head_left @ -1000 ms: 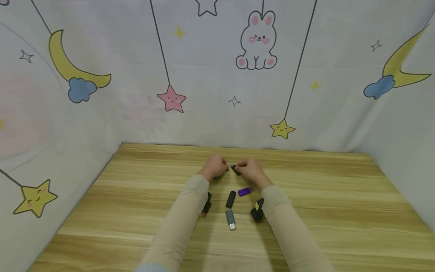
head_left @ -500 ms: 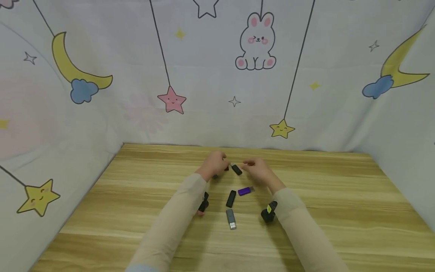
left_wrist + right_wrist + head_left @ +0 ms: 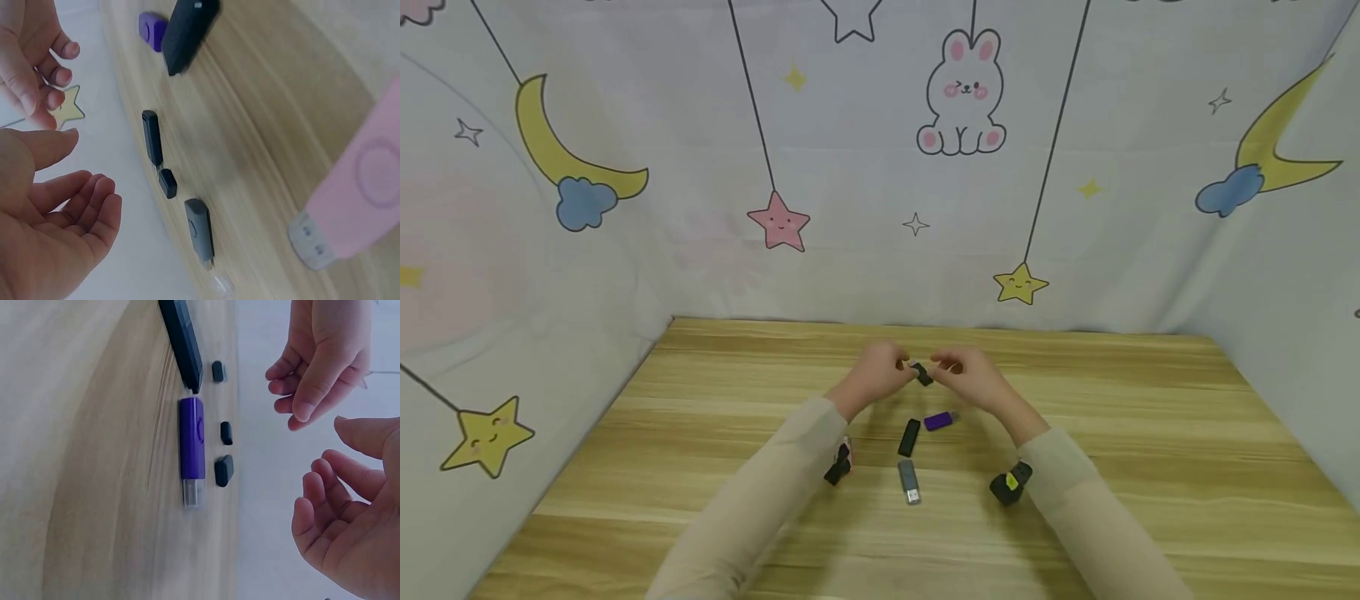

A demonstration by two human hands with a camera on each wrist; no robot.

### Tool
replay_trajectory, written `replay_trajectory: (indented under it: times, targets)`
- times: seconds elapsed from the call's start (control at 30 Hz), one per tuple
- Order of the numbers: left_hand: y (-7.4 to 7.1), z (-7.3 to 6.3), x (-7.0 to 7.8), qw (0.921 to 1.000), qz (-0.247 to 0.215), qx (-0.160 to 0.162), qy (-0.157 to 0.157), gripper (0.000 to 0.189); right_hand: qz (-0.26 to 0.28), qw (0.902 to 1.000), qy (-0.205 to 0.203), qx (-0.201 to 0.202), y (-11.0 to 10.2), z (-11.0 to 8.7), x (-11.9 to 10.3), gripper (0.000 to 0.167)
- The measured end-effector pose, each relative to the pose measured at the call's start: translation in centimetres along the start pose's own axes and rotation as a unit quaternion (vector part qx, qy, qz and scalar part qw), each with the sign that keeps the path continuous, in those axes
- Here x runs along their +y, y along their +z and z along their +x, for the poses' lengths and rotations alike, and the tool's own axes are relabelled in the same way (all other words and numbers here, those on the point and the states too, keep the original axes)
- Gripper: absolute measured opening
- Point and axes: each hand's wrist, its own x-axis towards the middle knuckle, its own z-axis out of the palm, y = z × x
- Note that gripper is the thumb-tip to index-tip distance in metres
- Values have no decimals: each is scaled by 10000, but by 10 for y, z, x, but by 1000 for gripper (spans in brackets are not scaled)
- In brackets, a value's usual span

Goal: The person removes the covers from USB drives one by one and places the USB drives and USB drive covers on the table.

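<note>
Both hands hover over the far middle of the table, facing each other with loosely bent fingers and nothing in them. In the head view my left hand (image 3: 880, 372) is just left of a black USB stick (image 3: 922, 374), its fingertips overlapping the plug end. My right hand (image 3: 972, 377) is at that stick's right side. The left wrist view shows the left hand (image 3: 62, 228) with its palm bare, apart from the right hand (image 3: 28, 56). A purple USB stick (image 3: 192, 439) with its plug showing lies below the hands.
Nearer on the wooden table (image 3: 1075, 400) lie another black stick (image 3: 909, 437) and a grey USB stick (image 3: 908, 482). A pink USB stick (image 3: 362, 181) lies by the left forearm. Wrist cameras sit on both wrists. A printed cloth (image 3: 850, 283) stands behind.
My right hand has let go of the black USB stick at the back and moved slightly right. The left hand has turned, and both forearms have spread outward. The sticks lie still.
</note>
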Motion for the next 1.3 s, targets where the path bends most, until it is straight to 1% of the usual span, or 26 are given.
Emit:
replay_trajectory:
  times: [0.07,0.13,0.27,0.4,0.5,0.63,0.8,1.0,1.13,1.3]
  targets:
    - [0,-5,1,9999,-83,-37,114,20,-16,9999,-135,-36,0,-4,-2,39]
    - [0,-10,3,9997,-145,-59,199,19,-39,9996,-273,-67,0,-9,-5,38]
    - [-1,-22,6,9993,-224,-117,270,19,48,9990,-418,-147,1,-19,-10,38]
    - [-2,-36,10,9991,-265,-206,249,31,44,9986,-473,-239,1,-28,-13,36]
    - [-2,-47,13,9988,-267,-278,315,35,21,9982,-524,-292,1,-33,-14,34]
    - [1,-61,15,9976,-455,-351,384,35,50,9968,-698,-385,4,-40,-14,33]
    - [6,-76,17,9952,-806,-516,211,37,159,9936,-929,-626,9,-46,-13,32]
    - [12,-91,18,9942,-952,-496,115,33,109,9903,-1118,-814,16,-53,-13,30]
    - [16,-99,17,9934,-1015,-525,-91,29,85,9892,-1084,-979,19,-57,-14,29]
    - [20,-106,16,9925,-1033,-582,-295,26,119,9871,-1064,-1187,23,-60,-12,28]
